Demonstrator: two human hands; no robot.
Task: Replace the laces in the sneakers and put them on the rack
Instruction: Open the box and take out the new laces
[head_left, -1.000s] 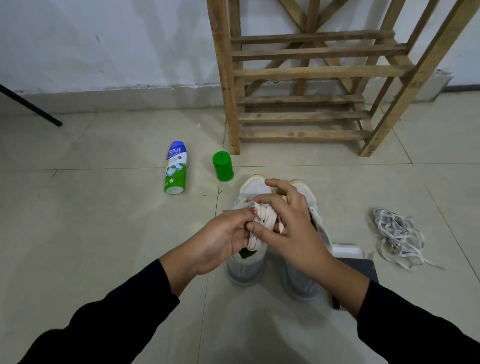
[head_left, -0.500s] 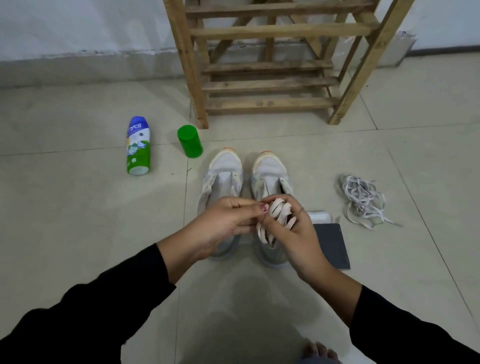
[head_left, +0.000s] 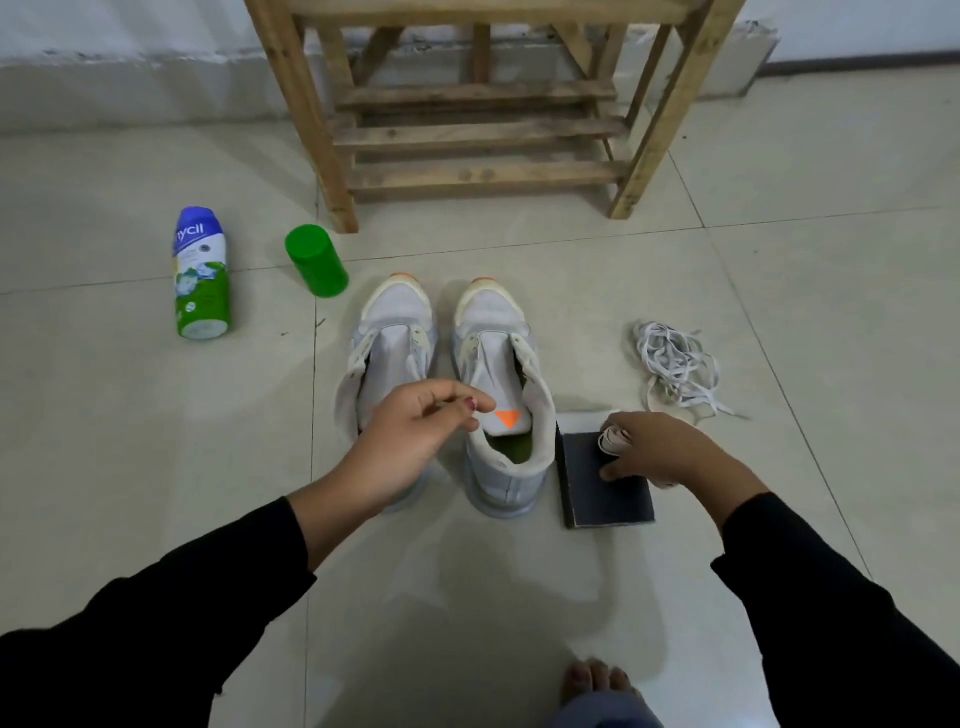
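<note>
- Left hand (head_left: 421, 431) hovers over the sneakers (head_left: 498, 364), fingers loosely curled and holding nothing; right hand (head_left: 670, 457) grips a coiled lace bundle (head_left: 613, 440) just above a dark pad (head_left: 597, 493).
- Beyond them stands the wooden rack (head_left: 478, 130), with no shoes on its visible slats.
- Both sneakers sit side by side on the floor, unlaced.
- To their right lie loose laces (head_left: 675, 364) in a tangle.
- Risk: set down near that tangle, the bundle could uncoil and mix with it, so the wrong lace gets threaded.
</note>
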